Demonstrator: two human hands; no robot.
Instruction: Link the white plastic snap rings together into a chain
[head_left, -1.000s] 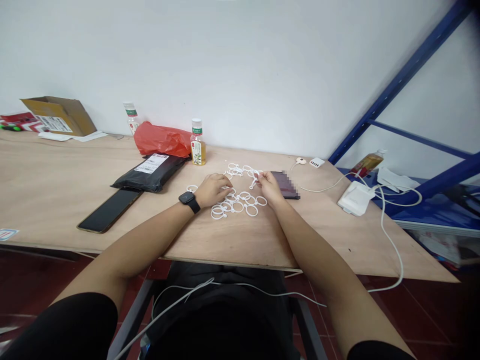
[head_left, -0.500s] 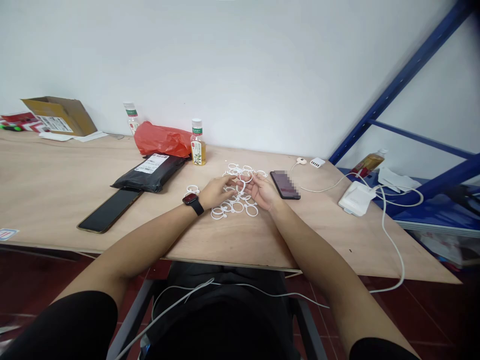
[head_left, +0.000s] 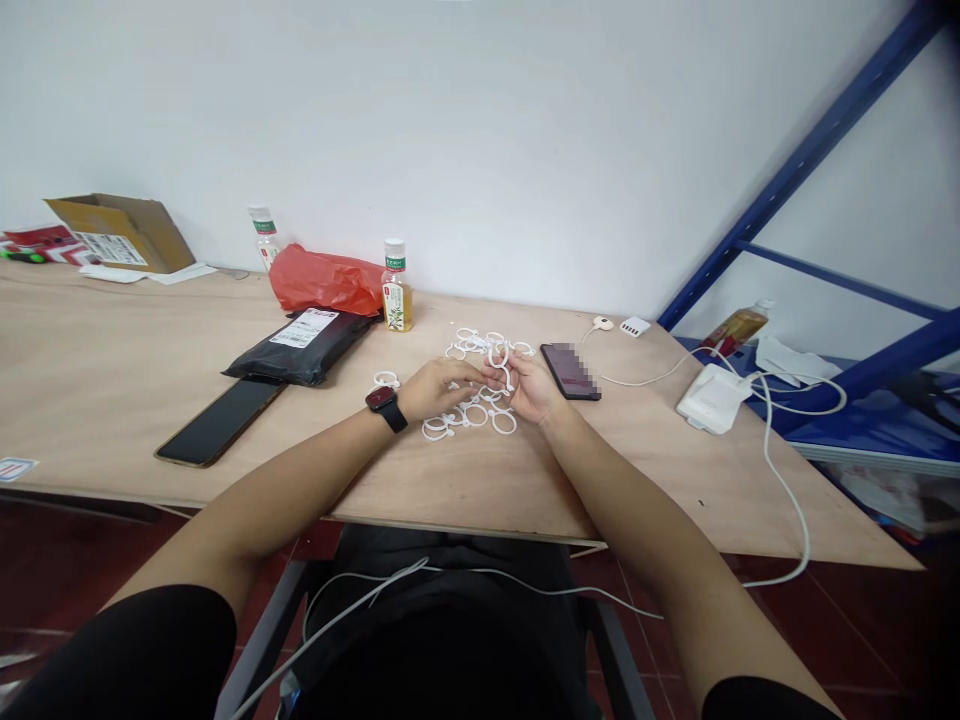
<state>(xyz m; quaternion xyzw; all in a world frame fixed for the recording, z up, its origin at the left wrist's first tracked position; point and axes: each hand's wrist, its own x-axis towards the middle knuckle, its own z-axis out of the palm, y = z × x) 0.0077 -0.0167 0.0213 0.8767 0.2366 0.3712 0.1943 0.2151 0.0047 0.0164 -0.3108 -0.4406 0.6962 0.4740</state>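
Between my two hands a white plastic ring [head_left: 498, 362] with a small tab is held up off the table. My right hand [head_left: 529, 390] has its fingers closed on it from the right. My left hand [head_left: 439, 388], with a dark watch on the wrist, reaches in from the left. Its fingers are drawn together and their tips meet at the ring, partly hidden by the right fingers. Around and under the hands lie several similar rings [head_left: 504, 423], some nearer me and some behind. One ring [head_left: 385, 379] lies apart, left of my left hand.
A phone [head_left: 570, 370] lies right of my hands, a larger phone [head_left: 219, 422] to the left beside a black parcel [head_left: 304, 345]. Behind stand a red bag [head_left: 326, 280], a drink bottle [head_left: 397, 290] and a cardboard box [head_left: 127, 230]. A white adapter [head_left: 712, 397] trails cables at right.
The ring in my hands has turned and shifted slightly right. My left fingers have moved right towards it, and my right fingers have closed in more.
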